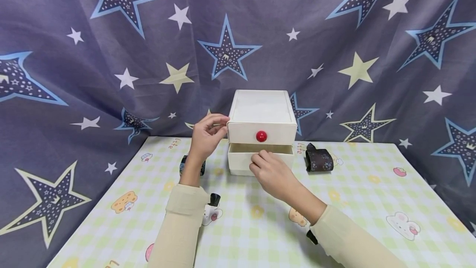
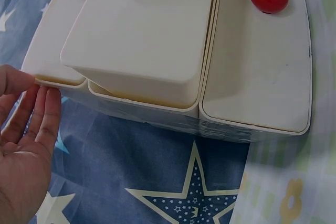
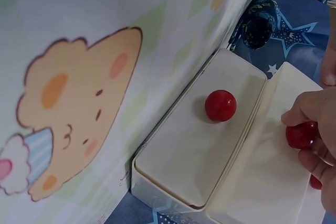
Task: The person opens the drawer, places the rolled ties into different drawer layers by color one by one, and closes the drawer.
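Cream-white plastic, a small two-drawer chest [image 1: 261, 113] stands at the far middle of the checked table mat [image 1: 372, 189], backed against the starry blue curtain [image 1: 111, 53]. Your left hand [image 1: 205, 135] braces the chest's upper left corner, fingers resting flat against the side wall; the left wrist view shows the palm spread and fingertips [image 2: 44, 106] touching the casing edge, gripping nothing. Your right hand [image 1: 270, 171] is at the front of the lower drawer [image 1: 241, 162], and the right wrist view shows finger and thumb curled round that drawer's red knob [image 3: 301, 134], so it is pinched. Hands are apart, one steadying, one on the knob. Progress as I judge it: the lower drawer stands out a little from the casing, a strip of its inside showing along the top edge in the head view; it is only partly out. Whether it is on its way open or shut cannot be told. The upper drawer [image 1: 275, 132] sits flush, its own red knob [image 1: 261, 136] untouched. I cannot see anything inside the lower drawer from here. Looks: smooth matte fronts, rounded corners, glossy round knobs, a light build that likely slides if unbraced. A dark patterned roll [image 1: 318, 159] lies just right of the chest, and another dark object [image 1: 184, 163] sits half hidden behind your left wrist.
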Available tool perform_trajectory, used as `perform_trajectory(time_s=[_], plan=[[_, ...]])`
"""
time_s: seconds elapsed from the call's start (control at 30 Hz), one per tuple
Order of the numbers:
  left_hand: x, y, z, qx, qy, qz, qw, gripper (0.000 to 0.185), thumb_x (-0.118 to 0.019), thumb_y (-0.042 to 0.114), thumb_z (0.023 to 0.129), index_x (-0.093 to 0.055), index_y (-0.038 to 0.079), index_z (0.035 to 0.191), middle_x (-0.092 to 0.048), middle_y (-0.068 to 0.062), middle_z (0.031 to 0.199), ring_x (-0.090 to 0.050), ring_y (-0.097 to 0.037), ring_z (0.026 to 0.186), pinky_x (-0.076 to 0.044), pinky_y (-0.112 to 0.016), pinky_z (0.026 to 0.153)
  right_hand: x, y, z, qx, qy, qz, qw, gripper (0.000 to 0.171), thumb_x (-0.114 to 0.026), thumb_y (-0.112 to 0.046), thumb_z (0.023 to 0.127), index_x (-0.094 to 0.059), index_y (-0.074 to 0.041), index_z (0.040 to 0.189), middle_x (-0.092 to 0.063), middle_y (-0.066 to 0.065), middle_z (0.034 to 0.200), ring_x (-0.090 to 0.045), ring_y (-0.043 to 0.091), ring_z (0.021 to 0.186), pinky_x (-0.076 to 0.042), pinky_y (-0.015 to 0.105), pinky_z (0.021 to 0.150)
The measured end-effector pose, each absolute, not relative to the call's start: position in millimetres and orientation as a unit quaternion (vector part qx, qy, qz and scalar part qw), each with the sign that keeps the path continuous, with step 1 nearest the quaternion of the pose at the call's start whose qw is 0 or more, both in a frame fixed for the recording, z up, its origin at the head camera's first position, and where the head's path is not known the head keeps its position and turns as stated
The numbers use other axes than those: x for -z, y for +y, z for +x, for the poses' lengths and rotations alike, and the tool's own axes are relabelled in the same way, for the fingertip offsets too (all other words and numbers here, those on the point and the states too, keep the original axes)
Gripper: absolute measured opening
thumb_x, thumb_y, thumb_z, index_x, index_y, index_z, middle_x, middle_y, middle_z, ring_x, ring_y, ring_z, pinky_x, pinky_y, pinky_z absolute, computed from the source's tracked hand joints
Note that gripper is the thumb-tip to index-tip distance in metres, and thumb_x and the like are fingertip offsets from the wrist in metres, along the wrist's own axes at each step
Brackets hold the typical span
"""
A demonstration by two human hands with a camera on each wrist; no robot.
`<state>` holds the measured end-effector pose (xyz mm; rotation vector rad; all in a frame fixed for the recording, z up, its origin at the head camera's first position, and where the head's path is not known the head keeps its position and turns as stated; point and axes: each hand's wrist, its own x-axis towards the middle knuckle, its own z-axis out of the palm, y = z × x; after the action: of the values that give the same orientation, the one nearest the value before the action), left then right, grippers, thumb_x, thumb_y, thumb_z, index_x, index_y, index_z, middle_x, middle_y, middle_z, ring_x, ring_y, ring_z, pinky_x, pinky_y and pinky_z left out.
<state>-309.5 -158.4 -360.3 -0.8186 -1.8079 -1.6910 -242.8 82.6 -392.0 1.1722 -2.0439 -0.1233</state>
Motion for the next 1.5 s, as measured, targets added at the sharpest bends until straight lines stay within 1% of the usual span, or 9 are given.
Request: perform_trajectory(time_s=[0.27,0.57,0.73,1.0,1.17,1.37,1.5], plan=[[360,-158,-309,0.628,-0.668,-0.303,0.262,0.022,-0.07,-0.014,0.089,-0.072,-0.012,0.11,-0.064,-0.023,0.117,-0.069,-0.016,0.098,-0.059,-0.031,0.09,389,82,-239,0.05,-0.801,0.46,0.381,0.007,-0.07,0.0,0.087,-0.07,-0.007,0.086,-0.062,0.006,0.096,-0.051,0.025,0.084,-0.046,0.031,0.068],[359,-158,-309,0.627,-0.669,-0.301,0.264,0.021,-0.069,-0.014,0.089,-0.072,-0.012,0.11,-0.064,-0.024,0.116,-0.069,-0.016,0.098,-0.059,-0.03,0.09,388,83,-235,0.057,-0.804,0.465,0.366,0.006,-0.067,-0.001,0.088,-0.071,-0.005,0.088,-0.061,0.006,0.096,-0.05,0.025,0.085,-0.046,0.032,0.071],[360,-158,-310,0.624,-0.668,-0.304,0.267,0.022,-0.07,-0.015,0.089,-0.072,-0.012,0.11,-0.064,-0.024,0.116,-0.069,-0.016,0.098,-0.059,-0.031,0.09,388,83,-233,0.062,-0.801,0.466,0.369,0.007,-0.066,-0.001,0.088,-0.07,-0.006,0.086,-0.061,0.006,0.095,-0.05,0.025,0.085,-0.046,0.033,0.072],[361,-158,-310,0.625,-0.665,-0.308,0.269,0.022,-0.069,-0.016,0.088,-0.071,-0.013,0.11,-0.064,-0.024,0.116,-0.069,-0.016,0.098,-0.059,-0.03,0.089,389,83,-230,0.052,-0.793,0.477,0.375,0.008,-0.065,0.001,0.086,-0.069,-0.005,0.085,-0.059,0.006,0.094,-0.048,0.025,0.083,-0.045,0.032,0.071],[361,-159,-311,0.621,-0.667,-0.31,0.27,0.022,-0.069,-0.015,0.088,-0.072,-0.011,0.11,-0.065,-0.022,0.116,-0.069,-0.016,0.098,-0.059,-0.03,0.089,390,83,-227,0.053,-0.792,0.479,0.376,0.01,-0.063,0.002,0.088,-0.069,-0.006,0.085,-0.059,0.006,0.093,-0.048,0.024,0.082,-0.045,0.032,0.071],[361,-158,-310,0.625,-0.665,-0.309,0.268,0.023,-0.068,-0.016,0.088,-0.071,-0.012,0.11,-0.064,-0.023,0.116,-0.069,-0.016,0.098,-0.059,-0.031,0.09,389,84,-223,0.06,-0.789,0.48,0.379,0.018,-0.054,0.001,0.092,-0.069,-0.006,0.085,-0.059,0.006,0.093,-0.048,0.024,0.082,-0.046,0.032,0.075],[361,-158,-310,0.623,-0.668,-0.307,0.267,0.022,-0.068,-0.016,0.088,-0.072,-0.012,0.11,-0.064,-0.023,0.116,-0.068,-0.016,0.098,-0.059,-0.031,0.09,389,84,-220,0.06,-0.786,0.481,0.383,0.022,-0.05,0.001,0.093,-0.068,-0.006,0.084,-0.059,0.006,0.092,-0.048,0.024,0.082,-0.047,0.032,0.076]])
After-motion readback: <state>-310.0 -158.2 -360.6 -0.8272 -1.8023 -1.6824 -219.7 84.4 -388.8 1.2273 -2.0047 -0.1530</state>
